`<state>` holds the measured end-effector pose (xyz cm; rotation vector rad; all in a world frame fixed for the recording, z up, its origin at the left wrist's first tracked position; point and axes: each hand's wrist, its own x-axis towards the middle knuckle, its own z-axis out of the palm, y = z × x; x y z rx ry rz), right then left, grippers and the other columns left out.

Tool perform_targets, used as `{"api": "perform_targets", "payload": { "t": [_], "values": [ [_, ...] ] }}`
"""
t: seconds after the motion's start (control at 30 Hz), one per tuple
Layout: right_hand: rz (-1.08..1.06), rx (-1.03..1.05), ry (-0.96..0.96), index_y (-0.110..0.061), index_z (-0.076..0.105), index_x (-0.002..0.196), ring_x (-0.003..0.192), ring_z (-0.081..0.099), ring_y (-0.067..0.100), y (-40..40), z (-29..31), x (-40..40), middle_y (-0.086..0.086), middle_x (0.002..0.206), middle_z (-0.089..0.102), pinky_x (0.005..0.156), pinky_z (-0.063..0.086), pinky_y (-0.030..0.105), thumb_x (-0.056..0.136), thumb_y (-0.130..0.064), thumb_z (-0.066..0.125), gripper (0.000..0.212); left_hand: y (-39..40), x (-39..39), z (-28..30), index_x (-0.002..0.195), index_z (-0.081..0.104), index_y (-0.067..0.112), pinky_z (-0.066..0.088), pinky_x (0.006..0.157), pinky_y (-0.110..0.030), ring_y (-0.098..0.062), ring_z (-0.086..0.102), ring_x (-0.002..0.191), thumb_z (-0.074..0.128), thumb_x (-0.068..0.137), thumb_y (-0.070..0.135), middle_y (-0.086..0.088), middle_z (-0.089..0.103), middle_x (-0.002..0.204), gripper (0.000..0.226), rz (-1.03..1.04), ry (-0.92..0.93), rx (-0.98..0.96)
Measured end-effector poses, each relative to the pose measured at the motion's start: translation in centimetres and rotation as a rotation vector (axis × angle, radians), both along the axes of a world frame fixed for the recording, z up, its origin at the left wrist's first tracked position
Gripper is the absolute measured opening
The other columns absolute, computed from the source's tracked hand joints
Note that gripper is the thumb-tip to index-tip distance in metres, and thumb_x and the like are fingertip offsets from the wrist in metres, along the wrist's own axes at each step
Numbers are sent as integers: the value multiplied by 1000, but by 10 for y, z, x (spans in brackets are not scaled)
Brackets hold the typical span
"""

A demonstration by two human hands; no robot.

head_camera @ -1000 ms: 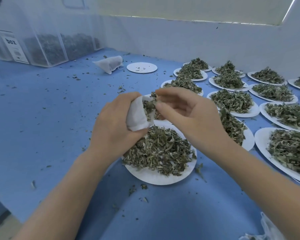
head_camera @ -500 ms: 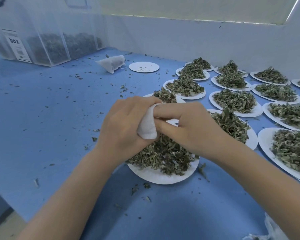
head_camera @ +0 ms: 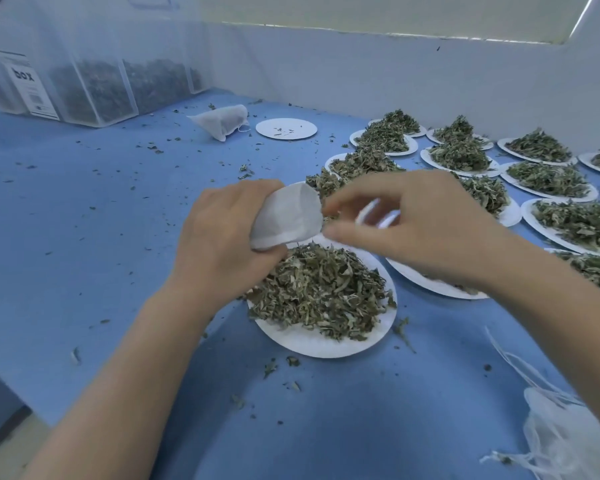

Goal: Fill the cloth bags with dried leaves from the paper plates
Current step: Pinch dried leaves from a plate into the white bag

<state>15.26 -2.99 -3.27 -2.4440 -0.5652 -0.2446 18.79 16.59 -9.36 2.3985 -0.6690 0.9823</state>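
My left hand (head_camera: 219, 244) grips a small white cloth bag (head_camera: 288, 216) above the nearest paper plate (head_camera: 312, 341), which carries a heap of dried leaves (head_camera: 323, 292). The bag's mouth points right. My right hand (head_camera: 416, 226) hovers just right of the mouth, thumb and forefinger close together at the bag's rim; whether they pinch anything is blurred. Several more paper plates heaped with leaves (head_camera: 465, 154) cover the table to the right.
A filled cloth bag (head_camera: 222, 121) lies at the back beside an almost bare paper plate (head_camera: 286, 128). Clear plastic boxes (head_camera: 94, 84) with dark leaves stand at the back left. Loose white bags (head_camera: 565, 441) lie at the bottom right. Leaf crumbs litter the blue table (head_camera: 84, 237).
My right hand has drawn back out of the bag's mouth and lifted slightly to the right. The left hand has raised the bag and turned its mouth rightward.
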Motion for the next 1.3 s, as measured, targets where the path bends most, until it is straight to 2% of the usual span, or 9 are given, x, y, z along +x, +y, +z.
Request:
{"api": "perform_targets", "payload": {
  "t": [0.1,0.2,0.4,0.53,0.67,0.87,0.93,1.1,1.3],
  "values": [
    [-43,-540,187,-42,57,101,78,54,-5,-7,3,-7,-20,91,55,68,48,21,58,-77,52,56,0,0,0,106,63,4,33,76,-24,-14,44,83,66,59,12,-9,67,92,47,6,3,-17],
    [-50,-671,254,-36,45,107,82,49,4,-3,-8,-15,-16,92,45,72,46,29,59,-79,54,65,0,0,0,105,63,5,36,75,-32,-15,45,81,66,60,13,-7,67,91,46,9,13,-36],
    [-65,-575,194,-34,46,106,85,49,14,2,-27,-19,-12,90,38,71,43,28,76,-58,60,41,-1,0,-1,105,63,9,38,73,-31,-26,57,76,65,61,18,-3,67,90,44,9,38,-35],
    [-56,-501,165,-34,56,110,84,45,9,3,-37,-19,-9,94,41,70,35,22,82,-44,60,29,-1,1,-1,103,63,7,37,71,-31,-14,48,77,64,63,18,-4,67,87,41,-15,28,-36],
    [-83,-391,141,-35,67,106,79,49,4,3,-41,-19,-11,93,53,73,45,18,82,-34,62,24,0,1,-2,104,64,10,36,72,-29,-17,53,78,64,63,19,-2,68,89,43,-18,49,-28],
    [-127,-209,97,-43,71,81,65,63,4,-10,-17,-15,-30,50,57,62,48,8,74,-28,72,17,0,1,-2,106,64,11,34,75,-29,-18,53,83,63,62,20,-1,67,91,45,-23,79,-27],
    [-105,-141,71,-47,67,73,62,64,3,-14,-5,-13,-39,54,55,55,48,9,73,-30,73,18,0,0,-1,106,64,11,35,75,-29,-20,55,83,63,63,20,-1,67,92,44,-23,82,-21],
    [-41,10,54,-47,69,71,50,58,-6,-15,20,-10,-28,58,64,41,36,5,67,-35,69,12,0,1,0,106,64,9,37,74,-31,-29,61,81,64,63,19,-4,67,91,45,-35,94,21],
    [33,-24,49,-39,72,79,49,56,-13,-13,27,-9,-29,63,65,43,34,1,77,-19,73,20,1,2,-1,104,65,8,37,74,-32,-29,61,78,65,63,19,-6,67,88,43,-27,60,61]
  ]
}}
